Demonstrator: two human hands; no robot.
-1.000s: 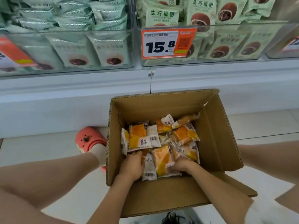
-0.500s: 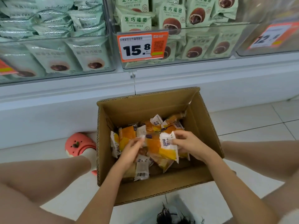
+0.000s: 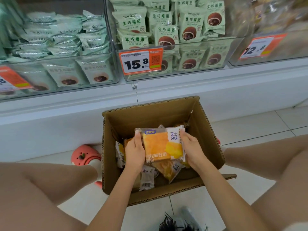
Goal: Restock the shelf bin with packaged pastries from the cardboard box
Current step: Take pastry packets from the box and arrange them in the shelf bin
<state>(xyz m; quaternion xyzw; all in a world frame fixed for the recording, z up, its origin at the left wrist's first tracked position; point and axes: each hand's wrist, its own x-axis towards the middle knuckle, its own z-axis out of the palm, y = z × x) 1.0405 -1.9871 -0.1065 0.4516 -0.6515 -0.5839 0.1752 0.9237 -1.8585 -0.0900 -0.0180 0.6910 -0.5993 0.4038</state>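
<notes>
Head view: a person squats over an open box on the floor.
Left hand (image 3: 134, 151): grips the left edge of a pastry pack, fingers curled along it.
Right hand (image 3: 191, 148): grips the right edge of the same pack, thumb on its white strip.
Pack (image 3: 161, 145): orange and white, held flat and face up, above the box's middle.
Other packs (image 3: 166, 170): loose at the bottom of the box, under the held one.
Box (image 3: 206, 139): brown cardboard, flaps open, between the person's knees.
Shoe (image 3: 85, 155): pink, just left of the box.
Bin (image 3: 175, 72): clear, on the shelf behind the box, holding green packs.
Tag (image 3: 140, 61): orange, reads 15.8, on the bin's front, behind the box.
</notes>
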